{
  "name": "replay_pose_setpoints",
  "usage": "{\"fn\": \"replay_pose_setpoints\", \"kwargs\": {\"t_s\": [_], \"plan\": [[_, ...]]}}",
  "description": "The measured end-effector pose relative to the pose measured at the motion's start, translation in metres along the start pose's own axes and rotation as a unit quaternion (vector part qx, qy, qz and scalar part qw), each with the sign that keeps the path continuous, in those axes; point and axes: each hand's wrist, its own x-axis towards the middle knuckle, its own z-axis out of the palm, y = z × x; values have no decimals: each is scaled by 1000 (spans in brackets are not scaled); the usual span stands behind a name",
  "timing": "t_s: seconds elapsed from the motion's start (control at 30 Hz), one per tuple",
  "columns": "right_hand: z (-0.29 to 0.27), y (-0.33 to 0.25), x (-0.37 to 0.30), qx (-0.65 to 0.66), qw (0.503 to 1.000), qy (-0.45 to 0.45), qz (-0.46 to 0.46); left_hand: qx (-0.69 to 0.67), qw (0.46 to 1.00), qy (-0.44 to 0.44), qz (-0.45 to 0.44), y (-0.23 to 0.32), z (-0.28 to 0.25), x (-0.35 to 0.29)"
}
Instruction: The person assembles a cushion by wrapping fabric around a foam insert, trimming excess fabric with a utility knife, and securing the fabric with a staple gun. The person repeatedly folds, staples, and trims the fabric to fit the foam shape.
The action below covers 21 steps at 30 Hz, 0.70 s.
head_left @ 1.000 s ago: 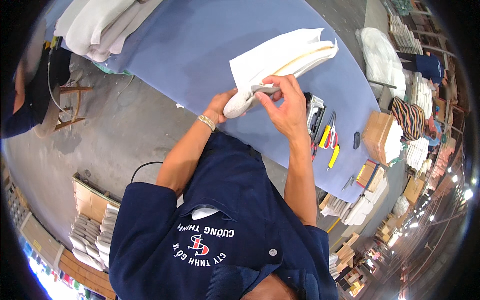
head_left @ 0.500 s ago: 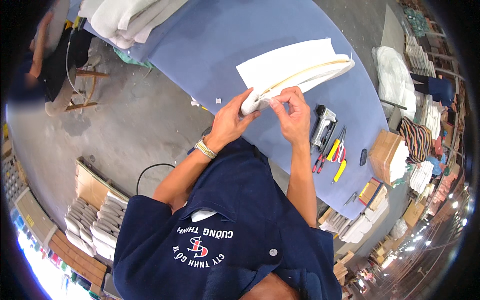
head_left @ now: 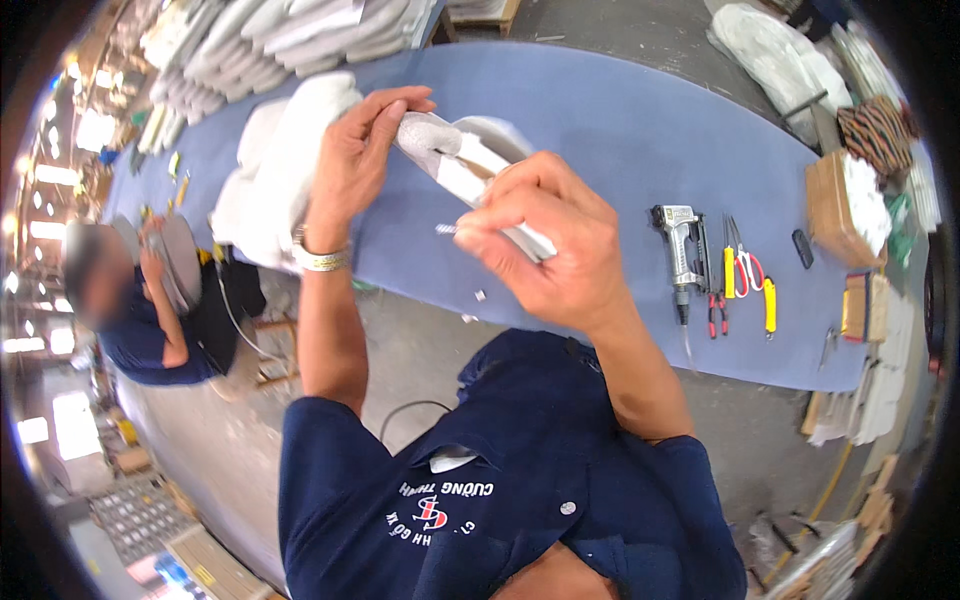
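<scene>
On the chest of our navy shirt (head_left: 530, 430), we see white lettering arched around a red-and-white emblem (head_left: 430, 513), upside down from this view. The small coloured carton (head_left: 857, 308) at the table's right end is too small for us to read.

Our left hand (head_left: 362, 155) is raised, the forearm nearly upright and a metal-banded wristwatch (head_left: 322, 261) at the wrist. Its fingers lie close together, pointing up and to the right, with the thumb near them, at the rounded grey end of a curved, padded, fabric-covered piece (head_left: 432, 140). We cannot tell how firmly they grip it.

Our right hand (head_left: 560, 245) reaches in from the lower right, knuckles up and fingers curled, thumb and index tips almost meeting. It covers the piece's middle, so we cannot tell what the fingers have hold of. A small whitish scrap (head_left: 446, 230) shows just beside the thumb tip; we cannot say whether it is pinched.

The piece slants down to the right between our hands, over the blue tabletop (head_left: 610, 120). Right of it lie a pneumatic staple gun (head_left: 683, 245), red-handled pliers (head_left: 717, 316), scissors (head_left: 747, 272) and a yellow utility knife (head_left: 769, 306). White padded covers (head_left: 275, 150) are heaped beside our left forearm.
</scene>
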Motion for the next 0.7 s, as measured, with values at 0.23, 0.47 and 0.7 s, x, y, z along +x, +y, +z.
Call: {"fn": "replay_pose_setpoints", "kwargs": {"t_s": [0.23,0.47,0.7], "plan": [[-19,63,-32,-128,983,73,111,-205,975,66,61,-39,47,38],[-13,77,-41,-135,966,33,217,-137,983,-3,122,-8,80,66],[-33,102,-63,-158,968,85,176,91,983,-20,158,34,124,42]]}}
